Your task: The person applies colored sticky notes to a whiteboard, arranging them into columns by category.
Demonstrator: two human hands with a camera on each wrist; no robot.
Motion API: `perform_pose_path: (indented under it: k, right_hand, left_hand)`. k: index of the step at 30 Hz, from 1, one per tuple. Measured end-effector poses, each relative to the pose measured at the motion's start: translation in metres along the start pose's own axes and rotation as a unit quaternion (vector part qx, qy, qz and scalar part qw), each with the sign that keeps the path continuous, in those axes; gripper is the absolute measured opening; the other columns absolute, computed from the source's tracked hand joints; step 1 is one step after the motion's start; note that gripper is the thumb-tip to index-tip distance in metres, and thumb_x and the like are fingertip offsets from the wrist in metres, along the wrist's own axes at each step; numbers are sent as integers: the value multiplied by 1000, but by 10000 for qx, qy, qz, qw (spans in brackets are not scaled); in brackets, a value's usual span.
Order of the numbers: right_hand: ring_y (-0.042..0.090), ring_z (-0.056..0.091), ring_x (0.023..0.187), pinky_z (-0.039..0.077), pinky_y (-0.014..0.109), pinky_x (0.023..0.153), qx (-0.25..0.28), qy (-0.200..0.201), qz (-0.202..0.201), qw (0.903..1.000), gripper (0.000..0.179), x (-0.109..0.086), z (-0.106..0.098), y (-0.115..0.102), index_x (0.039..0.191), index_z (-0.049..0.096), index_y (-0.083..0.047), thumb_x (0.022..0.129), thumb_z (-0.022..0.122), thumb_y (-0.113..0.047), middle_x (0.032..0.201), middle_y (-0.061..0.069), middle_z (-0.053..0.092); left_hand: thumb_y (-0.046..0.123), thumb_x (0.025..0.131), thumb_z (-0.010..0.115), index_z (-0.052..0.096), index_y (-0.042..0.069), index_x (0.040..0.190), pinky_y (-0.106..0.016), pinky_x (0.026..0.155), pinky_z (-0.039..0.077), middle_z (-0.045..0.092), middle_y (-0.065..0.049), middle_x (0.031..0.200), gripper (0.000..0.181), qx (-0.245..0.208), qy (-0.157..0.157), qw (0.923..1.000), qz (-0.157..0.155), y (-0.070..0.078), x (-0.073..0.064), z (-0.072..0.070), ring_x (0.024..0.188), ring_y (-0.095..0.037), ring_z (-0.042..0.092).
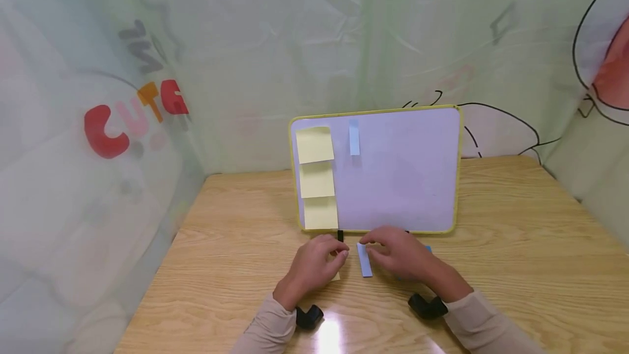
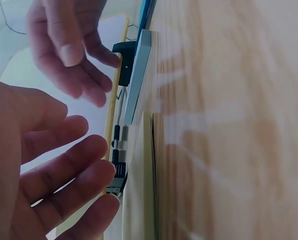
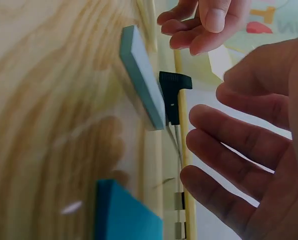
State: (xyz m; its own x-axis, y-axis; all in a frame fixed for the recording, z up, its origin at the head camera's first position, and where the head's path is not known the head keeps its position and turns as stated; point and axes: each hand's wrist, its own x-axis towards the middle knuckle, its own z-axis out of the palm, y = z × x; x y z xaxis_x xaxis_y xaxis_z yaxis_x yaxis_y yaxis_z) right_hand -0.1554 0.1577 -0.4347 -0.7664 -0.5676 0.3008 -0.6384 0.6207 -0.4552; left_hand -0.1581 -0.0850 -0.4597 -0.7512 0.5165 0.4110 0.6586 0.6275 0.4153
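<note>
Both hands hover low over the table in front of a small whiteboard (image 1: 403, 184), holding nothing. My left hand (image 1: 316, 264) has loosely bent fingers and partly covers a yellow sticky-note pad (image 2: 139, 190) lying beneath it. Between the hands lies a narrow light-blue sticky-note pad (image 1: 364, 261). My right hand (image 1: 400, 253) is just to its right, its fingertips overlapping the pad's edge in the head view but apart from it in the right wrist view. A darker blue pad (image 3: 124, 215) lies under the right hand, mostly hidden in the head view.
Three yellow sticky notes (image 1: 316, 179) run down the board's left side. One light-blue strip note (image 1: 354, 138) hangs near its top. Black feet (image 3: 171, 95) hold the board up on the wooden table (image 1: 236, 234). A printed curtain (image 1: 236, 70) encloses the back and sides.
</note>
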Motion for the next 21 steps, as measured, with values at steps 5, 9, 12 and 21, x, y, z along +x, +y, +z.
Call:
perform_pose_path:
  k: [5, 9, 12, 21]
  right_hand:
    - [28, 63, 110, 50, 49, 92, 15, -307, 83, 9995, 23, -4, 3, 2, 116, 72, -7, 94, 68, -12, 117, 3, 69]
    - [30, 59, 118, 48, 50, 96, -31, -525, 117, 9985, 32, -8, 5, 3, 121, 70, -4, 92, 71, -19, 126, 7, 65]
    - [30, 58, 120, 48, 49, 96, -66, -608, 110, 9981, 38, -10, 7, 4, 122, 69, -3, 90, 74, -23, 128, 8, 63]
    - [28, 58, 116, 50, 46, 94, -241, -728, -113, 9970, 42, -10, 12, 8, 117, 72, -3, 84, 82, -27, 127, 8, 60]
  left_hand:
    - [22, 97, 64, 77, 17, 100, -16, 71, 48, 67, 12, 92, 14, -15, -25, 10000, 12, -2, -1, 1, 83, -1, 61]
    - [23, 98, 62, 77, 17, 101, -16, 70, 47, 67, 12, 93, 16, -50, -81, 9999, -57, -4, -1, 2, 81, 0, 59]
    - [24, 99, 62, 77, 18, 102, -15, 68, 46, 67, 12, 92, 17, -32, -170, 9997, -161, -4, 0, 1, 78, 0, 57]
    - [21, 98, 63, 77, 18, 102, -18, 67, 44, 66, 12, 90, 15, -178, -430, 9981, -408, -5, 0, 3, 74, -1, 54]
